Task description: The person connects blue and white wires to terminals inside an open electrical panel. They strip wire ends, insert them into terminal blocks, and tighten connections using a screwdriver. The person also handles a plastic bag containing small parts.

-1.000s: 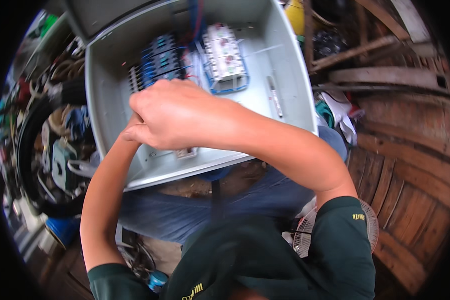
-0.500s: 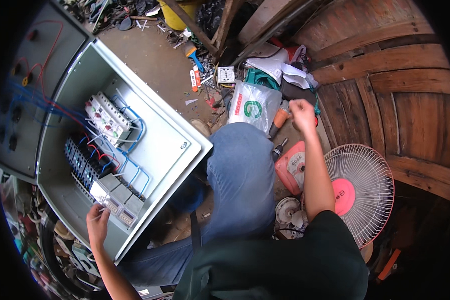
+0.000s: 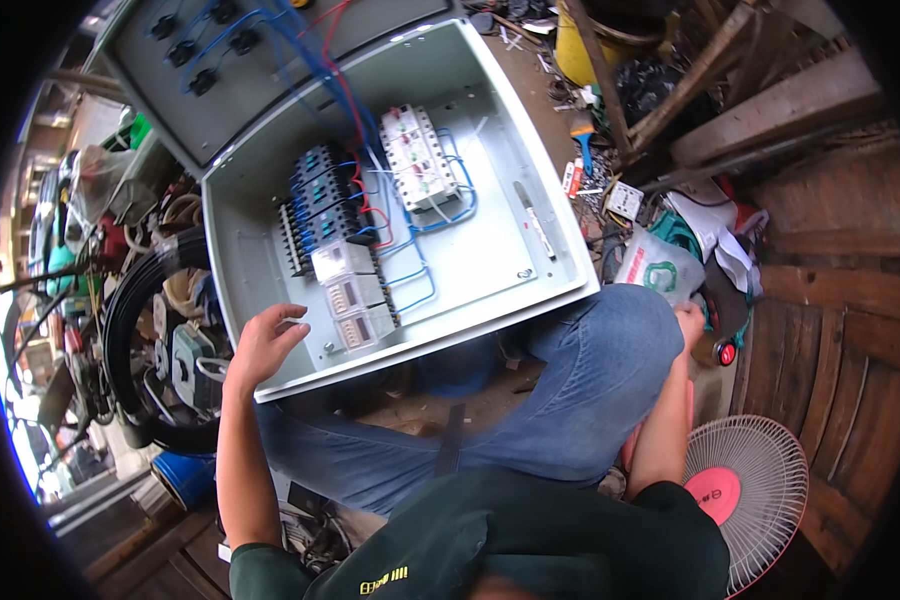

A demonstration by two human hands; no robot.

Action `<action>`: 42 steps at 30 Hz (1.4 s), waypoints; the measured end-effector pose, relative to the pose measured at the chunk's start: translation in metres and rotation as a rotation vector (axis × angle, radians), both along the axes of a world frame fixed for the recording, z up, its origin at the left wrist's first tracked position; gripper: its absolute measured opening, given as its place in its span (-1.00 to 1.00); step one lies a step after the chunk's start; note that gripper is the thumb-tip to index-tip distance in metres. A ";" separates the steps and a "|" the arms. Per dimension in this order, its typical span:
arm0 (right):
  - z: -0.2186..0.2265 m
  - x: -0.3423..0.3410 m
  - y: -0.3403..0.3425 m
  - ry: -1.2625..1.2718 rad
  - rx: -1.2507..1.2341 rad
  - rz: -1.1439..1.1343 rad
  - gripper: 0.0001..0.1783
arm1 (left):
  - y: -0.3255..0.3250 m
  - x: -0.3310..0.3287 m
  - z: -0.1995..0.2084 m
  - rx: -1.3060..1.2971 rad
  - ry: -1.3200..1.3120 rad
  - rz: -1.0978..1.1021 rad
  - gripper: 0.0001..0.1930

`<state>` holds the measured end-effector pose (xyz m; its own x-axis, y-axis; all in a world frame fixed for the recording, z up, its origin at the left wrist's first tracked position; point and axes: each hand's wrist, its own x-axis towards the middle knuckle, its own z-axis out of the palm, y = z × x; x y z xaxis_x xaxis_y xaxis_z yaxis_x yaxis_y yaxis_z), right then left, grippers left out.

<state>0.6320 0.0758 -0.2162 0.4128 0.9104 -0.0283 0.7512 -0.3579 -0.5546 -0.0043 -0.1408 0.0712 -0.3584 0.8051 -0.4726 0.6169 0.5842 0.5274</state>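
Note:
My left hand [image 3: 267, 345] hovers at the left front rim of a grey metal electrical enclosure [image 3: 570, 225], fingers apart and holding nothing. Closest to it inside are two small grey modules with display windows [image 3: 355, 310] and a paler module [image 3: 340, 262]. Behind these sit a row of black contactors [image 3: 325, 195] and a block of white circuit breakers [image 3: 417, 155], joined by blue and red wires. My right hand [image 3: 688, 325] is low beside my right knee, by a white plastic bag [image 3: 652, 268]. Its fingers look curled; what they hold is hidden.
The enclosure's door [image 3: 260, 75] hangs open at the back left. A marker pen [image 3: 537, 225] lies inside on the right. A pink fan [image 3: 740, 490] stands at right, a black cable coil [image 3: 120, 330] at left. A blue-handled brush [image 3: 583, 140] lies on the floor.
My view has swung left, so the enclosure sits nearer the middle. My left hand has come off the modules and opened. My right hand has dropped down beside my knee.

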 end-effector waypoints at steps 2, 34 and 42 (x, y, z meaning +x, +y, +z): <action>0.051 0.004 0.027 0.014 0.048 0.085 -0.79 | -0.005 -0.006 0.009 0.019 -0.019 0.026 -0.64; 0.367 -0.316 -0.058 0.919 0.565 1.006 -0.69 | 0.069 0.086 0.077 0.821 -1.606 0.498 -0.42; 0.321 -0.353 -0.079 0.858 0.468 0.971 -0.74 | 0.048 0.087 0.131 0.768 -1.023 0.467 -0.48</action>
<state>0.2788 -0.0030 0.1050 -0.3793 0.8153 0.4376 -0.0461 0.4557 -0.8889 0.0823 -0.0924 0.2022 -0.4306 0.8843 -0.1807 -0.4154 -0.0164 0.9095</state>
